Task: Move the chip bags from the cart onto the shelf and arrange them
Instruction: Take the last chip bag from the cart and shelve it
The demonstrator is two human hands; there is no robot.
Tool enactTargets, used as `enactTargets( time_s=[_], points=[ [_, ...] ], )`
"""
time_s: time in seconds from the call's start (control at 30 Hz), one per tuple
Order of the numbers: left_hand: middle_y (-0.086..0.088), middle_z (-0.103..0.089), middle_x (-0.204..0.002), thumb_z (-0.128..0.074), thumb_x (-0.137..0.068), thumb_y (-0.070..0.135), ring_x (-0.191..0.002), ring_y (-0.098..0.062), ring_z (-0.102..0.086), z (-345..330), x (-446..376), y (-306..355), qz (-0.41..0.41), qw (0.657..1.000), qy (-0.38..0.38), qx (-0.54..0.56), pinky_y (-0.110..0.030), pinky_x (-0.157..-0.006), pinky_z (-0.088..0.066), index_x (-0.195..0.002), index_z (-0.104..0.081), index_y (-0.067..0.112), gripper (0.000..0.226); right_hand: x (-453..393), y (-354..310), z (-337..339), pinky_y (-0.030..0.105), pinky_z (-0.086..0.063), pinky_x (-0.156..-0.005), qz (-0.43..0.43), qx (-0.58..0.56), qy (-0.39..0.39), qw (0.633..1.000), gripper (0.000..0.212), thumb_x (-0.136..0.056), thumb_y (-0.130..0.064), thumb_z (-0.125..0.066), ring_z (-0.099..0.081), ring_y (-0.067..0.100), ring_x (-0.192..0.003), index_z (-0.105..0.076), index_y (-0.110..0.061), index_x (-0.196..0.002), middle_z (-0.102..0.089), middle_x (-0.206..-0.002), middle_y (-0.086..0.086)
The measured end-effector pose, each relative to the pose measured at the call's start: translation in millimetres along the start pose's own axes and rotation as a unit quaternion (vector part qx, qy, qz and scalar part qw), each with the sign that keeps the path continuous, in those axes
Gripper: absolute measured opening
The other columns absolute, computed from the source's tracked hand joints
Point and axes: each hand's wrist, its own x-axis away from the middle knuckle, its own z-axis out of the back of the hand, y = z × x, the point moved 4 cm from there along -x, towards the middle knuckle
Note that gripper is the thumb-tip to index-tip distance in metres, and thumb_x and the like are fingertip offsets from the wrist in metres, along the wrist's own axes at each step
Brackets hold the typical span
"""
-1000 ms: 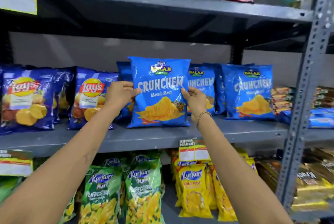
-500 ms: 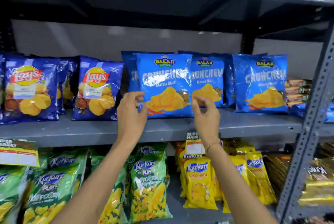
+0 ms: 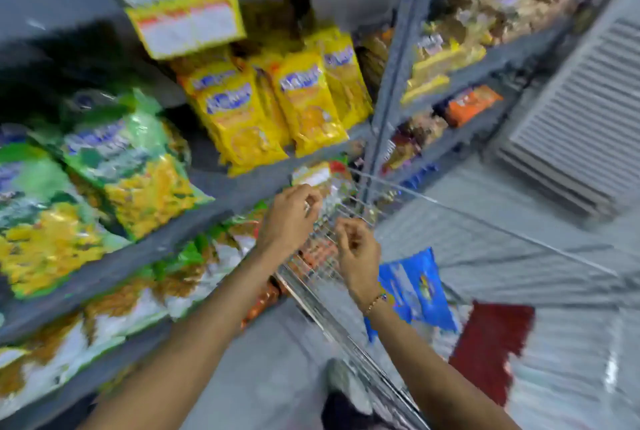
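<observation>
Chip bags: one blue bag (image 3: 420, 285) lies inside the wire cart (image 3: 349, 294), right of the right wrist. Shelf (image 3: 145, 253), left of the cart, carries green bags (image 3: 114, 159) and yellow bags (image 3: 242, 117) on its tiers. Left hand (image 3: 292, 218) and right hand (image 3: 356, 249) hover above the cart's near rim; fingers (image 3: 311, 201) of both are loosely curled and hold nothing. View is motion-blurred.
</observation>
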Motion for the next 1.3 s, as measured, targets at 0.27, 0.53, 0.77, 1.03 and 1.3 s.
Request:
enactTargets(
  time_s=[0.27,0.53,0.77,1.03,1.3],
  points=[
    [-0.021,-0.065,-0.086,-0.046,-0.081,0.012,-0.081,-0.033,-0.062,-232,24,-36,0.018,0.923,-0.379,-0.058,-0.040,-0.072,-0.050,-0.076,-0.055,0.006,0.012,88,236,96,0.030,-0.037,-0.056,-0.494,0.069,-0.095,0.861,0.026,-0.086,-0.016,-0.050,-0.045,0.014,-0.056,-0.050,-0.020,-0.060,-0.057,-0.071,0.010],
    [-0.032,-0.050,-0.125,-0.041,-0.094,0.022,-0.113,-0.042,-0.052,-352,-10,-50,0.083,0.875,-0.473,-0.064,-0.040,-0.087,-0.045,-0.120,-0.043,-0.005,0.037,71,316,97,0.045,-0.040,-0.103,-0.565,-0.108,0.019,0.818,0.072,-0.086,-0.020,-0.061,-0.047,0.030,-0.126,-0.018,-0.005,-0.142,-0.038,-0.144,0.017],
    [-0.029,-0.029,-0.147,-0.031,-0.099,0.027,-0.135,-0.039,-0.032,-399,-35,-51,0.104,0.851,-0.510,-0.061,-0.039,-0.108,-0.030,-0.138,-0.024,-0.006,0.052,31,331,89,0.033,-0.044,-0.083,-0.495,-0.123,0.119,0.852,0.058,-0.087,-0.028,-0.059,-0.052,0.025,-0.113,-0.034,-0.008,-0.136,-0.051,-0.135,0.016],
    [-0.024,-0.061,-0.120,-0.048,-0.093,0.029,-0.110,-0.034,-0.058,-398,-37,-61,0.117,0.865,-0.488,-0.016,-0.035,-0.089,-0.046,-0.119,-0.054,0.004,0.036,32,332,94,0.028,-0.044,-0.068,-0.518,-0.139,0.207,0.818,0.037,-0.089,-0.019,-0.059,-0.054,0.021,-0.097,-0.053,0.004,-0.117,-0.057,-0.103,0.008],
    [-0.016,-0.066,-0.086,-0.057,-0.089,0.017,-0.076,-0.019,-0.059,-359,-26,-53,0.097,0.906,-0.413,0.014,-0.019,-0.054,-0.037,-0.093,-0.064,-0.001,0.020,47,320,90,0.043,-0.046,-0.086,-0.509,-0.186,0.195,0.817,0.008,-0.088,-0.018,-0.059,-0.054,0.020,-0.095,-0.056,-0.025,-0.087,-0.058,-0.088,-0.007]
  ],
)
